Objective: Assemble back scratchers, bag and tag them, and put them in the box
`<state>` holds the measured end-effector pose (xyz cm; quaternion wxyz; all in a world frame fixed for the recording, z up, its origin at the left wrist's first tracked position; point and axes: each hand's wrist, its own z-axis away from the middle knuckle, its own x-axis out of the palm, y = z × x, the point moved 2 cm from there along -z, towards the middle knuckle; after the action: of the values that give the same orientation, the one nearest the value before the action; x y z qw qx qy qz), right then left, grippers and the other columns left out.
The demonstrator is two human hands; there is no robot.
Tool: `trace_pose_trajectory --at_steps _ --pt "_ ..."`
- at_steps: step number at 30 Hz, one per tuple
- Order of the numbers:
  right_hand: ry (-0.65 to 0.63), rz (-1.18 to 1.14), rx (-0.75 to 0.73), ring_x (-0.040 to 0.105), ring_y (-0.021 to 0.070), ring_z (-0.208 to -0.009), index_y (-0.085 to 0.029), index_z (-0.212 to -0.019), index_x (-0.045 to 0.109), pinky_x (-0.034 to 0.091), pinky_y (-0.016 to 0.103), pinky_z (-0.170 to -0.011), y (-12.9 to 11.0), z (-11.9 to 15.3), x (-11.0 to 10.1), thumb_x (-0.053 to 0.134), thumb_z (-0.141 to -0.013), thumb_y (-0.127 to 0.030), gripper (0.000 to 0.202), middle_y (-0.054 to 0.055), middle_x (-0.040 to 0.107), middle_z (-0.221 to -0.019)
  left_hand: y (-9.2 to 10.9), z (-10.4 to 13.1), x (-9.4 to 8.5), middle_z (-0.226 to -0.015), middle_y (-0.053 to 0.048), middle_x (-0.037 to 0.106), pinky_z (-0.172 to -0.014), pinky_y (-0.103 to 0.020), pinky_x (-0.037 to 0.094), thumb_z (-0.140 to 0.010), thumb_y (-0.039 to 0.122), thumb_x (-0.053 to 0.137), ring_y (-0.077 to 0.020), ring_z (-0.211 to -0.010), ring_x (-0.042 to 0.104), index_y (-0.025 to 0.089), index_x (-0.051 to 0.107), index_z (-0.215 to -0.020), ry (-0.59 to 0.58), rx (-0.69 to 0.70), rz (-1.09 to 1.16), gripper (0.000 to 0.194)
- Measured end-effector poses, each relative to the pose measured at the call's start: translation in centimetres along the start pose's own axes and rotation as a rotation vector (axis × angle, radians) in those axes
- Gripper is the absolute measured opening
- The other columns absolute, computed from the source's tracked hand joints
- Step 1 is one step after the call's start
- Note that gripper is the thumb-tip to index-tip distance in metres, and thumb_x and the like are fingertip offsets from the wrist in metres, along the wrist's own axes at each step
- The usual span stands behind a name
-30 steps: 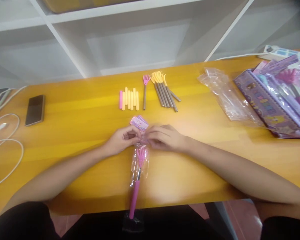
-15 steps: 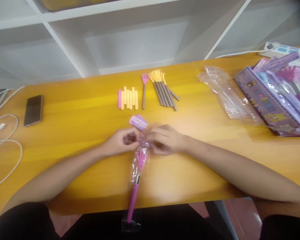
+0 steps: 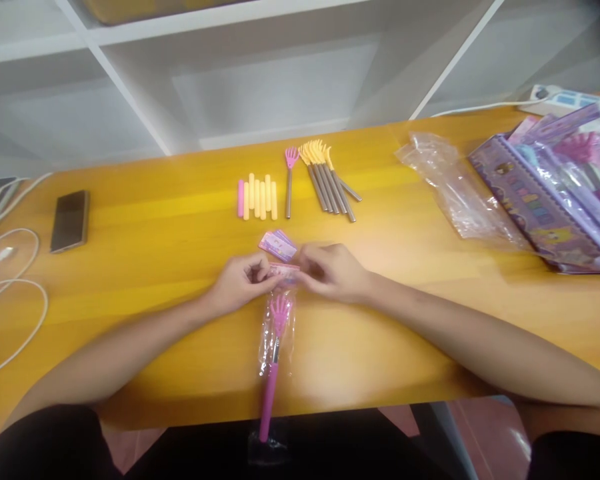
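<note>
My left hand [image 3: 243,283] and my right hand [image 3: 333,272] pinch opposite ends of a pink-and-purple header card [image 3: 285,269] at the top of a clear plastic bag [image 3: 266,343]. Inside the bag lies a pink back scratcher [image 3: 269,400], claw toward my hands, its handle reaching past the table's front edge. Whether the card is folded over the bag cannot be made out. Just beyond my fingers rest several loose cards [image 3: 278,245]. Farther back are one pink tube [image 3: 241,198], several yellow tubes [image 3: 257,197], a pink claw rod [image 3: 289,183] and several yellow claw rods [image 3: 327,180].
At the right, a purple display box [image 3: 520,200] holds bagged scratchers, with empty plastic bags [image 3: 455,187] beside it. A phone [image 3: 69,221] and white cables [image 3: 40,287] lie at the left. White shelving [image 3: 275,80] stands behind the wooden table [image 3: 155,220].
My right hand has shifted up slightly and its fingers now pinch the card's right end. More of the card shows between my hands. The bagged scratcher has swung a little and moved slightly up.
</note>
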<state>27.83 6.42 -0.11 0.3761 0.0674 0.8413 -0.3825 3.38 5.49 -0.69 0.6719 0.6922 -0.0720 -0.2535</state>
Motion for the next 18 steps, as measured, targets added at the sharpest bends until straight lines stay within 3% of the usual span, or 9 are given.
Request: trace_pose_trajectory --at_steps 5,11,18 --pt "-0.232 -0.065 0.003 0.055 0.0124 -0.064 -0.017 -0.089 0.066 0.035 0.026 -0.064 -0.7 -0.4 0.3 0.063 -0.110 -0.049 0.039 0.002 0.066 -0.075 -0.1 0.3 0.2 -0.068 0.004 0.048 -0.059 -0.024 0.035 -0.096 0.046 0.078 -0.0094 -0.062 0.044 0.021 0.040 -0.073 -0.051 0.006 -0.046 0.050" --pt "-0.256 -0.322 -0.035 0.065 0.0148 -0.075 -0.015 -0.093 0.076 0.044 0.027 -0.071 -1.2 -0.8 0.2 0.059 -0.114 -0.039 0.036 0.004 0.071 -0.082 0.1 0.4 0.3 -0.070 0.007 0.044 -0.059 -0.024 0.033 -0.094 0.043 0.081 -0.0094 -0.062 0.040 0.023 0.037 -0.078 -0.042 -0.013 -0.029 0.050" --pt "-0.311 -0.385 -0.060 0.065 0.0147 -0.076 -0.015 -0.094 0.075 0.048 0.027 -0.076 -1.1 -0.9 0.4 0.057 -0.115 -0.035 0.035 0.005 0.072 -0.082 0.0 0.2 0.6 -0.076 0.007 0.047 -0.062 -0.025 0.038 -0.087 0.041 0.088 -0.0104 -0.066 0.045 0.025 0.037 -0.086 -0.070 -0.089 0.174 0.054"
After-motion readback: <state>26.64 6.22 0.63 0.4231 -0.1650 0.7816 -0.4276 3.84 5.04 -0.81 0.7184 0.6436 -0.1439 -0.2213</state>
